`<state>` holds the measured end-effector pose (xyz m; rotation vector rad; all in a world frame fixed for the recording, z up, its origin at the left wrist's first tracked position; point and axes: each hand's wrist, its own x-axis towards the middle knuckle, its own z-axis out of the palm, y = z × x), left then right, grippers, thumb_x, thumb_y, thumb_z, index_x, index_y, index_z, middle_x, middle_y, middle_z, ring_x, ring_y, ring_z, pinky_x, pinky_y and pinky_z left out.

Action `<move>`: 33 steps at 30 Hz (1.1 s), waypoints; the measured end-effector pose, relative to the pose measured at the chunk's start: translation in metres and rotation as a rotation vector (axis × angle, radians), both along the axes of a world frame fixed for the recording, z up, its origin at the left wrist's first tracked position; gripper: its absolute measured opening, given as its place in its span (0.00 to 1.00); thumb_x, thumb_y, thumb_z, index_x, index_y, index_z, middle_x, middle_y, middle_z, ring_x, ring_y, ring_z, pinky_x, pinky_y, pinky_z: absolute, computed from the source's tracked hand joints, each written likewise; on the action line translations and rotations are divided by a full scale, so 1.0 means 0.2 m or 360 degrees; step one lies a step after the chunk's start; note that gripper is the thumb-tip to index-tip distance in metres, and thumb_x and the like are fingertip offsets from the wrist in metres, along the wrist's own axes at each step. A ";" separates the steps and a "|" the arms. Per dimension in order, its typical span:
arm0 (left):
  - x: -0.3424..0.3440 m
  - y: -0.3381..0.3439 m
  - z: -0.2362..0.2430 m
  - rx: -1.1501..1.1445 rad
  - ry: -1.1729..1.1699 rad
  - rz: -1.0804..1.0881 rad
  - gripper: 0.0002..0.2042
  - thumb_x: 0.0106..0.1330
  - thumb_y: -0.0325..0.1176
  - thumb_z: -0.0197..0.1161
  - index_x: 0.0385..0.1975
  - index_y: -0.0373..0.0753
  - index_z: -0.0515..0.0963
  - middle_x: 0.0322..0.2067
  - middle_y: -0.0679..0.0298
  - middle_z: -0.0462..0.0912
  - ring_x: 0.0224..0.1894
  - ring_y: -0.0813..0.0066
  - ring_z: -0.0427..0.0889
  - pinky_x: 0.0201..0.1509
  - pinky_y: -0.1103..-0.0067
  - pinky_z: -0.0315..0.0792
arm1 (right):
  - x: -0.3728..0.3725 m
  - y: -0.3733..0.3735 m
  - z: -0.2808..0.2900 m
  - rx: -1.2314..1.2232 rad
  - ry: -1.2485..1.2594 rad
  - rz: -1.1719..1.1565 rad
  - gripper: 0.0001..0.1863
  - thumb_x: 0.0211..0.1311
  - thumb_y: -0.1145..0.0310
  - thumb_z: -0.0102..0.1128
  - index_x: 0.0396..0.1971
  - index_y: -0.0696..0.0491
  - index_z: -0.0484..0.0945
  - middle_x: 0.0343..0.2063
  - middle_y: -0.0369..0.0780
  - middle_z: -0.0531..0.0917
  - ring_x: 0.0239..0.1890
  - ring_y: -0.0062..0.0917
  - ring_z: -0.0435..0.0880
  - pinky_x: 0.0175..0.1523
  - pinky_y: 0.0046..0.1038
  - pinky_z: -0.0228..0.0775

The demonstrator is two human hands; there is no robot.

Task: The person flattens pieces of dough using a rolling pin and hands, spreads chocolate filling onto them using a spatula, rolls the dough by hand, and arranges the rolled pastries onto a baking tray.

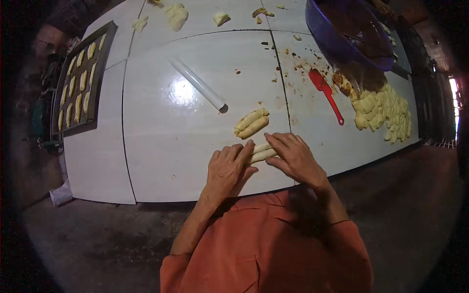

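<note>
Near the front edge of the white tabletop, two pale dough rolls (263, 153) lie side by side between my hands. My left hand (226, 167) holds their left end, with fingers stretched over the dough and the thumb in front. Around the right end is my right hand (297, 158), its fingers on the far side and its thumb on the near side. The roll ends are partly hidden under my fingers. Just beyond my hands sits another pair of dough rolls (252, 123), with brown filling showing along the edges.
A white rolling tube (198, 85) lies behind. On the right are a red spatula (327, 96), many flattened dough pieces (381, 113) and a blue basin (325, 36) of brown filling. A dark tray (100, 73) with shaped dough stands left. Dough lumps (176, 16) and crumbs dot the far side.
</note>
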<state>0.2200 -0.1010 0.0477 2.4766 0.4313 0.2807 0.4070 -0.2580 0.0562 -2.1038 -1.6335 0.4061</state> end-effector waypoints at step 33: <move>0.23 0.24 0.09 -0.0061 -0.0284 0.0045 0.19 0.73 0.39 0.63 0.58 0.37 0.75 0.54 0.47 0.81 0.53 0.48 0.84 0.53 0.60 0.80 | -0.06 0.20 -0.12 0.0291 -0.0209 0.0507 0.14 0.67 0.57 0.69 0.46 0.47 0.84 0.35 0.39 0.84 0.34 0.33 0.87 0.38 0.37 0.79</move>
